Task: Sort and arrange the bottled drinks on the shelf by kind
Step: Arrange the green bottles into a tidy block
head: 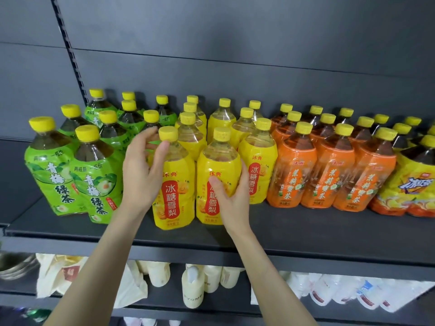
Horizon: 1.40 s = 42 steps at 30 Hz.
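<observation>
While both stand at shelf (306, 234) front edge: left hand (141, 177) fingers curl round left yellow bottle (175, 191) neck, seemingly loosely; right hand (233, 198) fingers grip right yellow bottle (217, 161).

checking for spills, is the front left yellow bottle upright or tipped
Upright: yellow bottle stands on its base on the shelf, cap up.

Right edge: iced-tea bottles (416, 184) cut off by the frame. Back rows: bodies hidden, only yellow caps (193, 99) show. Left hand (141, 175) masks the left pear-drink bottle (175, 191) on its left flank. Right hand (231, 198): fingers hidden behind the right pear-drink bottle (216, 161). Lower-shelf goods (195, 285), bottom of frame: blurred, labels unreadable.
</observation>
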{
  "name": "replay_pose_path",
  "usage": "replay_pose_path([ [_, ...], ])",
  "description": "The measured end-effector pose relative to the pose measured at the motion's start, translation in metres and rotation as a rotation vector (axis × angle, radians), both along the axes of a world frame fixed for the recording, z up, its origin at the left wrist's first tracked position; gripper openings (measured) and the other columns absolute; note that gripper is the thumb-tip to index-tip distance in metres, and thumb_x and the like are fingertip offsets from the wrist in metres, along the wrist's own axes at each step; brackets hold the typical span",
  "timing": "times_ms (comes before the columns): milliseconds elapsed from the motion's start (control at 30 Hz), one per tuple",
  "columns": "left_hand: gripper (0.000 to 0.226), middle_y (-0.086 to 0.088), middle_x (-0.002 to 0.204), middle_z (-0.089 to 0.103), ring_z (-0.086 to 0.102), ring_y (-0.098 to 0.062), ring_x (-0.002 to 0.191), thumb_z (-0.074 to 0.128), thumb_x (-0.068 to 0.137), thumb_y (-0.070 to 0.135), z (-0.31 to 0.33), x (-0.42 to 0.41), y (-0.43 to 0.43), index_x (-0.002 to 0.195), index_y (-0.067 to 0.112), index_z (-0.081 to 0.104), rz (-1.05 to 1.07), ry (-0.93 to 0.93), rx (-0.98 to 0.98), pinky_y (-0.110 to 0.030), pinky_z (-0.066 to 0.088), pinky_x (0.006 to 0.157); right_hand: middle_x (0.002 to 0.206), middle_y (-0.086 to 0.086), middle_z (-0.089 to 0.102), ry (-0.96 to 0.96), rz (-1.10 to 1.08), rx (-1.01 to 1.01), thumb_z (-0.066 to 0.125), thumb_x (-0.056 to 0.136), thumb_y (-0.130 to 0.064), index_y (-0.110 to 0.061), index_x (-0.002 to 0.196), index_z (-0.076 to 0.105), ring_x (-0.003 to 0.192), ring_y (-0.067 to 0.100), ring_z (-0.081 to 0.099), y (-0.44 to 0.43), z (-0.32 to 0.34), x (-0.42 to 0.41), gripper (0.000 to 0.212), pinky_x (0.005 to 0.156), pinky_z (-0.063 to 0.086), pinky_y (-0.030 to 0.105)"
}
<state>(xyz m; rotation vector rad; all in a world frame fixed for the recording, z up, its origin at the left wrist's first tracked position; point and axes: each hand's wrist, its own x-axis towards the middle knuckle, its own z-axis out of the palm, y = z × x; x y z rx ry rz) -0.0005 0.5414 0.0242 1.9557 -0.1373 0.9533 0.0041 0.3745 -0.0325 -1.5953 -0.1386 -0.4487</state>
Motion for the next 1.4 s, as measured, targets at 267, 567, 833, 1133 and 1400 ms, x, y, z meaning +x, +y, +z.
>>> replay_pose_path([
  [267,0.023,-0.009,0.101,0.061,0.049,-0.019,0.097,0.055,0.094,0.023,0.057,-0.018,-0.034,0.106,0.005,0.063,0.089,-0.332,0.271,-0.028,0.035,0.084,0.135,-0.002,0.052,-0.182,-0.134,-0.132,0.06,0.085,-0.048,-0.021,0.131,0.051,0.127,0.012,0.047,-0.047,0.031,-0.006,0.054,0.104,0.043,0.046],
  [567,0.034,-0.009,0.114,0.066,0.059,-0.025,0.106,0.063,0.091,0.028,0.134,0.096,-0.098,0.116,0.007,0.061,-0.265,0.201,0.66,-0.033,0.045,0.091,0.135,-0.001,0.054,-0.148,-0.166,-0.596,0.067,0.087,-0.036,-0.019,0.136,0.048,0.128,0.017,0.044,-0.105,0.1,0.047,0.056,0.107,0.038,0.041],
  [833,0.05,-0.017,0.119,0.063,0.063,-0.03,0.103,0.062,0.091,0.036,0.134,0.173,-0.118,0.127,0.003,0.053,-0.446,0.674,0.856,-0.039,0.053,0.088,0.11,-0.016,0.056,-0.044,0.039,-0.581,0.07,0.087,-0.025,-0.016,0.137,0.046,0.107,-0.002,0.051,-0.108,0.105,0.075,0.056,0.079,0.037,-0.005],
  [1133,0.028,-0.019,0.11,0.066,0.069,-0.032,0.093,0.061,0.092,0.02,0.122,0.191,-0.122,0.111,0.001,0.055,-0.591,0.761,0.734,-0.043,0.058,0.079,0.111,0.003,0.068,-0.097,-0.031,-0.607,0.068,0.088,-0.022,-0.015,0.128,0.054,0.104,0.014,0.064,-0.113,0.104,0.075,0.042,0.09,0.053,0.035],
  [1400,0.029,-0.021,0.11,0.066,0.069,-0.035,0.092,0.061,0.093,0.018,0.12,0.195,-0.142,0.113,-0.001,0.052,-0.65,0.736,0.719,-0.049,0.056,0.083,0.101,-0.007,0.068,-0.129,-0.032,-0.531,0.071,0.086,-0.019,-0.016,0.121,0.058,0.097,0.004,0.064,-0.114,0.099,0.076,0.037,0.081,0.049,0.009],
])
